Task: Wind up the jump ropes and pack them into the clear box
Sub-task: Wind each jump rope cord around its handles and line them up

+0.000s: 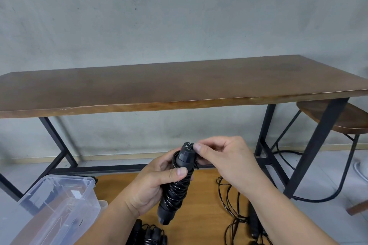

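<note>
My left hand (151, 183) grips a wound jump rope (176, 191): black handles held upright with black cord coiled tightly round them. At the top end of that bundle my right hand (225, 161) pinches the cord with thumb and fingertips. The clear box (59, 203) stands open at the lower left, with nothing clearly visible inside. Another wound black jump rope (148, 233) lies on the low wooden board under my hands. A loose jump rope (237, 211) sprawls in black loops at the lower right, partly hidden by my right forearm.
A long brown wooden table (179, 83) on black metal legs crosses the view ahead, against a grey wall. A round wooden stool (334, 117) stands at the right. The low wooden board (205, 201) carries the ropes. Grey tiled floor surrounds it.
</note>
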